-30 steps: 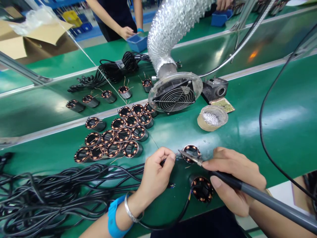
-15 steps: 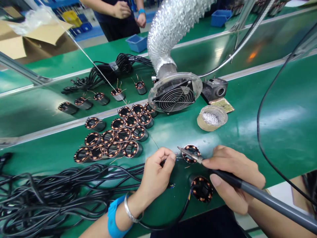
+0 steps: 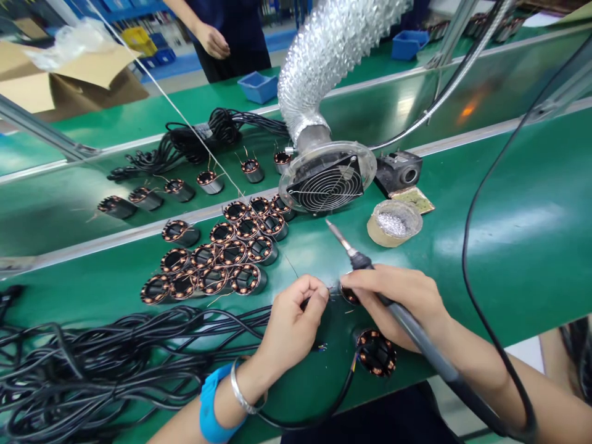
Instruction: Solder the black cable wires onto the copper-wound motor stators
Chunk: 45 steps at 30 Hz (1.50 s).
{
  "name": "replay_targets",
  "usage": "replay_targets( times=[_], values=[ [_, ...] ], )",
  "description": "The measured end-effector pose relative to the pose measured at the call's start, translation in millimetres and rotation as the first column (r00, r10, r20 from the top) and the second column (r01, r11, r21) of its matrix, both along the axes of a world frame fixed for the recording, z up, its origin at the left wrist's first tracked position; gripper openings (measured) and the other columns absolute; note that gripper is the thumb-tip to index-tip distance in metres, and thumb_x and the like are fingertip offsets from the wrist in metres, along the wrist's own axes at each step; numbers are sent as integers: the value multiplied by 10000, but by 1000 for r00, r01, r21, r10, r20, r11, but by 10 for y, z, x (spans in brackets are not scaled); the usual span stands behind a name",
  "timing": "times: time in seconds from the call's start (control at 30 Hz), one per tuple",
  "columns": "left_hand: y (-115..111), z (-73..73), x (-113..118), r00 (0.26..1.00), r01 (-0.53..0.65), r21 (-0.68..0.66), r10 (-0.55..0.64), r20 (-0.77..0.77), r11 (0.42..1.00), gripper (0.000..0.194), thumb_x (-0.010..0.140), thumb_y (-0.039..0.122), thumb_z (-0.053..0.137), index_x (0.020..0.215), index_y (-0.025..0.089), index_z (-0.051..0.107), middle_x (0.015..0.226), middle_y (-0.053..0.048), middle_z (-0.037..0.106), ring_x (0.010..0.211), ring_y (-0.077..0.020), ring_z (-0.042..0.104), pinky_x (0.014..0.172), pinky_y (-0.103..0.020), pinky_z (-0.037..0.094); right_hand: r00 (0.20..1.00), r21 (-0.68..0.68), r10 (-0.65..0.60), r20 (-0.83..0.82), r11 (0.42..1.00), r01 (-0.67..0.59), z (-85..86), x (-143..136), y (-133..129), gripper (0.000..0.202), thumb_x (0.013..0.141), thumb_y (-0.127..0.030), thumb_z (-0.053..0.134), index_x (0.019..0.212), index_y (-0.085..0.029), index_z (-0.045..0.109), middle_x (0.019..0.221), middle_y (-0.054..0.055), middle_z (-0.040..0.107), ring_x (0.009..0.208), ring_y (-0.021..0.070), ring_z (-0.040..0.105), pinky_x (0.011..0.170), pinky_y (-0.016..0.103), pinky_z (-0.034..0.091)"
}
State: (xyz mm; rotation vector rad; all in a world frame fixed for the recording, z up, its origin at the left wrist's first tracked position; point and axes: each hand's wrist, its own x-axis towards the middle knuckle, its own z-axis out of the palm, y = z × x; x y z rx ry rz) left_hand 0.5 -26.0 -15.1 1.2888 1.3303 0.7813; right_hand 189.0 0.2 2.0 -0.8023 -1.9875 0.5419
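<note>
My right hand (image 3: 407, 302) grips a soldering iron (image 3: 361, 260) like a pen. Its bare tip points up and away, clear of any part, below the fume fan. Thumb and forefinger of my left hand (image 3: 293, 320) pinch a black cable's end, mostly hidden by the fingers; a thin wire (image 3: 291, 266) runs down to them. Just right of these fingertips sits a wound motor stator (image 3: 349, 296), largely covered by my right hand. Nearer me, another stator (image 3: 377, 354) with copper coils has a black cable (image 3: 343, 394) leading into it.
Several copper-wound stators (image 3: 232, 251) stand grouped left of centre, others along the back panel. Black cables (image 3: 92, 357) pile up at the left. A fume fan (image 3: 326, 182) on a foil duct hangs behind, beside a small tub (image 3: 394, 223) of silvery bits. Across the bench stands a person (image 3: 231, 37).
My right hand has swung the soldering iron's tip up and away from the stator, and now covers most of that stator. My left hand stays put. The person opposite has shifted their hands.
</note>
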Motion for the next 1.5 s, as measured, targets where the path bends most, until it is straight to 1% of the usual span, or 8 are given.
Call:
replay_targets(
  times=[0.2,0.43,0.67,0.8,0.9,1.13,1.37,1.5],
  values=[
    [15,22,-68,992,123,44,-125,34,991,312,993,380,421,743,204,487,594,47,496,573,-127,441,599,-252,349,980,-23,140,143,990,-138,-52,-113,107,271,876,-44,530,1068,-202,639,787,1,676,666,120,606,609,236,474],
    [76,244,-97,921,292,194,-221,-322,936,237,987,300,427,810,200,548,760,-13,595,781,-183,524,715,-292,369,988,14,151,39,988,-151,-5,-64,85,251,841,-5,522,1001,-169,624,762,-8,666,616,90,565,609,200,465],
    [92,97,-95,979,180,-76,-171,113,981,337,961,444,462,730,199,482,512,53,493,496,-111,392,535,-237,318,992,-15,124,30,992,-124,-86,-88,44,282,827,-31,517,1052,-167,620,745,-3,622,618,108,559,602,218,478],
    [92,49,-54,944,179,-285,-83,319,942,350,883,494,540,722,184,513,440,67,445,412,-79,280,443,-218,220,994,26,102,-24,994,-102,-130,-110,28,257,850,-29,508,1015,-184,630,706,-12,605,572,101,534,548,209,453],
    [75,41,-9,931,145,-397,11,365,906,359,826,522,588,718,191,500,447,78,428,381,-63,197,393,-213,125,997,49,62,-39,997,-60,-143,-115,13,237,861,-40,509,993,-193,633,701,-11,628,560,103,548,533,210,460],
    [44,5,45,945,-39,-297,131,299,954,289,817,417,623,703,191,484,472,112,315,419,-57,163,411,-180,155,999,-52,38,-38,998,-40,-164,-86,12,277,846,-56,552,1086,-184,603,938,35,719,784,117,687,743,224,570],
    [28,-2,96,956,-96,-252,160,246,963,332,827,470,603,700,200,458,483,112,298,435,-64,180,416,-183,171,993,-12,103,60,995,-103,-246,-13,88,272,920,-106,531,1167,-210,578,1002,42,725,869,137,700,776,251,571],
    [20,-6,116,966,-101,-201,145,214,974,309,843,451,577,706,196,468,495,103,315,452,-73,217,430,-186,188,999,32,52,15,998,-52,-198,10,55,269,907,-73,519,1131,-198,602,939,31,735,807,133,703,740,252,580]
  ],
)
